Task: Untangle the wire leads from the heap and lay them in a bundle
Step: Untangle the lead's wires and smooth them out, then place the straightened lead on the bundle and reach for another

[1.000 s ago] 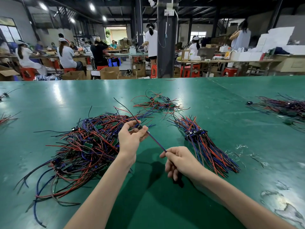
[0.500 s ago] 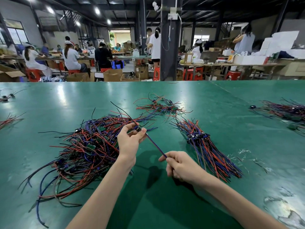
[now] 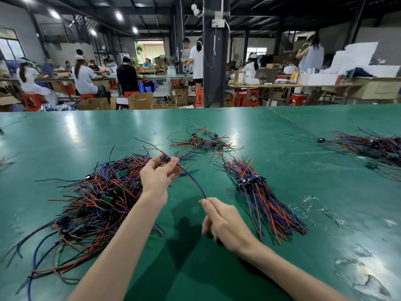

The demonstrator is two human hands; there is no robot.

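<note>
My left hand (image 3: 159, 179) is raised over the near edge of the heap (image 3: 93, 192), fingers curled, pinching one lead (image 3: 191, 179) at its small black component (image 3: 166, 159). My right hand (image 3: 225, 222) sits lower and closer to me, thumb and forefinger pinching the same lead's free tail, other fingers loosely curled. I hold it at both ends, I judge, so it comes out as a single strand and clear of the rest. It arcs between my hands, off the table (image 3: 282, 137), and looks free of the heap, though a thin black tail runs up past my left fingers.

The lead is thin, dark blue-purple and limp. The heap to my left is a knot of red, blue and black wires with small green boards. The bundle (image 3: 260, 192) lies to my right, components together, wires fanned toward me. A loose tangle (image 3: 199, 142) lies further back. Another pile (image 3: 373, 146) sits far right.
</note>
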